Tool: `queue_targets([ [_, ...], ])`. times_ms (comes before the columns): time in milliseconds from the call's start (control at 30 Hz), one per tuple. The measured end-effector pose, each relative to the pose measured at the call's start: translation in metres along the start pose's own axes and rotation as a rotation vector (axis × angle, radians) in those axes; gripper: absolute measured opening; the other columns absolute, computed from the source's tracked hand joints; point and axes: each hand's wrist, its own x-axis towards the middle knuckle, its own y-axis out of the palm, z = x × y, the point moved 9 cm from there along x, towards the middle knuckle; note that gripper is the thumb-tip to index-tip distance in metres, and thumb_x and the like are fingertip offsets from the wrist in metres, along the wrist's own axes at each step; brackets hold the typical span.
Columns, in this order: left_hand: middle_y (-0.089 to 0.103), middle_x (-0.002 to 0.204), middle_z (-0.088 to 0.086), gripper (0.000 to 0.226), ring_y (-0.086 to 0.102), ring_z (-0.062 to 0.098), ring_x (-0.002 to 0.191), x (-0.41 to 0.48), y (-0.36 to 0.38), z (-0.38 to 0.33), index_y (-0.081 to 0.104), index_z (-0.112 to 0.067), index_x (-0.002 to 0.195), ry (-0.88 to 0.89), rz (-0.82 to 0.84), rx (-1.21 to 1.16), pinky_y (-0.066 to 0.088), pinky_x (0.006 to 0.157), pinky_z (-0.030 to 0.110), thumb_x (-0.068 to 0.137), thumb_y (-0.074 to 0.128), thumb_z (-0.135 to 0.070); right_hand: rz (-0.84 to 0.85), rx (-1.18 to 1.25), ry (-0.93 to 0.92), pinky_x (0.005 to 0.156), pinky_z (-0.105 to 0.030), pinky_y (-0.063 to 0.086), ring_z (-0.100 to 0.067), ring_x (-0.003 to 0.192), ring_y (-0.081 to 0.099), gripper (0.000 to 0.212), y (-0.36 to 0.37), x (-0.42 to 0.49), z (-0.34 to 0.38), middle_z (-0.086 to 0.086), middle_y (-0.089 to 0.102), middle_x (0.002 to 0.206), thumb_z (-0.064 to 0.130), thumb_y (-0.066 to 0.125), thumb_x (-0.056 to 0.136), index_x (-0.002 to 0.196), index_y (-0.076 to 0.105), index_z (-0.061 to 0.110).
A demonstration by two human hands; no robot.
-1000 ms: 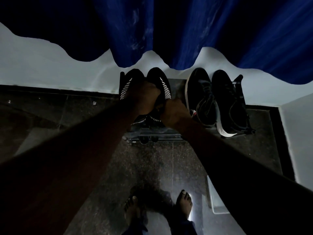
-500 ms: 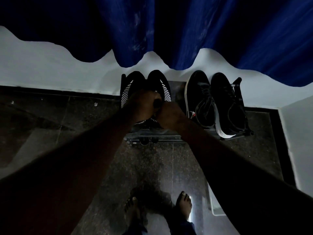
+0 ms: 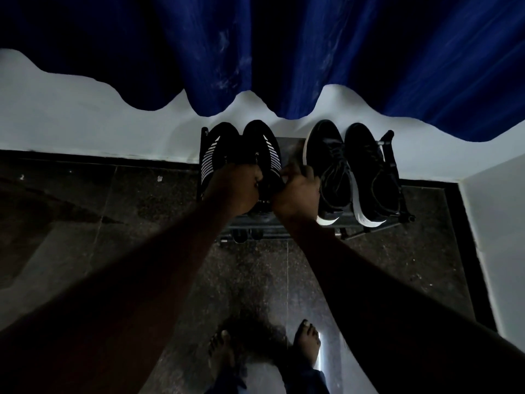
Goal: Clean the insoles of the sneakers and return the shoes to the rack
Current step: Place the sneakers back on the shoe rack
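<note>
- On the left half of the rack (image 3: pixel 387 137), the striped sneakers (image 3: pixel 218 149) stood side by side, toes toward the wall (image 3: pixel 85 123).
- Left hand (image 3: pixel 235 186) covered the heel end of the pair; its fingers (image 3: pixel 252 173) were curled down over the collars where the two shoes met, gripping them.
- Right hand (image 3: pixel 298 189) sat at the outer edge of the right striped shoe, in the gap between that shoe and the plain sneakers (image 3: pixel 335 163).
- Right fingers (image 3: pixel 298 169) were curled but blurred; whether they gripped the shoe could not be told.
- Both hands were close together, knuckles nearly touching.
- Plain sneakers filled the right half of the rack, just beside the right hand.
- Rack stood against the wall under the curtain (image 3: pixel 284 52) hem; a side wall (image 3: pixel 497 223) closed off the right.
- Open floor (image 3: pixel 142 209) lay to the left and in front of the rack, between it and the bare feet (image 3: pixel 306 342).
</note>
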Motion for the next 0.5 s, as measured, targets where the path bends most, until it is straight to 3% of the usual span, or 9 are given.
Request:
queue_targets([
  [100, 0.075, 0.092, 0.0, 0.026, 0.07, 0.028, 0.093, -0.009, 0.001, -0.001, 0.073, -0.026, 0.09, -0.008, -0.03, 0.033, 0.06, 0.081, 0.042, 0.072, 0.055, -0.02, 0.118, -0.066, -0.016, 0.066, -0.034, 0.042, -0.04, 0.097, 0.069, 0.04, 0.015, -0.002, -0.003, -0.016, 0.074, 0.096, 0.038, 0.048, 0.089, 0.094, 0.072, 0.007],
  [200, 0.074, 0.094, 0.002, 0.019, 0.068, 0.032, 0.095, -0.016, 0.003, -0.005, 0.074, -0.024, 0.092, -0.007, -0.035, 0.128, 0.059, 0.08, 0.04, 0.077, 0.063, -0.019, 0.086, -0.084, -0.117, 0.063, -0.032, 0.04, -0.037, 0.09, 0.072, 0.043, 0.011, -0.007, 0.007, -0.013, 0.075, 0.092, 0.04, 0.045, 0.085, 0.091, 0.073, 0.008],
  [300, 0.074, 0.098, 0.007, 0.023, 0.066, 0.036, 0.102, -0.021, 0.004, -0.005, 0.075, -0.02, 0.099, -0.01, -0.016, 0.17, 0.057, 0.085, 0.044, 0.078, 0.066, -0.023, 0.153, -0.063, -0.176, 0.077, -0.038, 0.052, -0.038, 0.099, 0.067, 0.032, 0.014, -0.016, 0.018, -0.015, 0.074, 0.099, 0.041, 0.062, 0.089, 0.101, 0.074, 0.013],
  [400, 0.075, 0.1, 0.005, 0.03, 0.063, 0.038, 0.106, -0.022, 0.002, -0.001, 0.076, -0.025, 0.097, -0.03, -0.028, 0.187, 0.054, 0.09, 0.046, 0.071, 0.061, -0.026, 0.246, -0.252, -0.099, 0.095, -0.041, 0.048, -0.035, 0.119, 0.06, 0.034, 0.02, -0.014, 0.011, -0.012, 0.072, 0.113, 0.04, 0.06, 0.093, 0.113, 0.072, 0.015],
  [500, 0.073, 0.108, 0.004, 0.027, 0.056, 0.039, 0.115, -0.023, 0.005, -0.001, 0.076, -0.026, 0.099, -0.031, 0.016, 0.244, 0.051, 0.096, 0.046, 0.075, 0.065, -0.026, 0.353, -0.249, -0.082, 0.094, -0.042, 0.052, -0.037, 0.117, 0.065, 0.044, 0.026, -0.012, 0.007, -0.016, 0.07, 0.121, 0.048, 0.055, 0.092, 0.12, 0.069, 0.016],
])
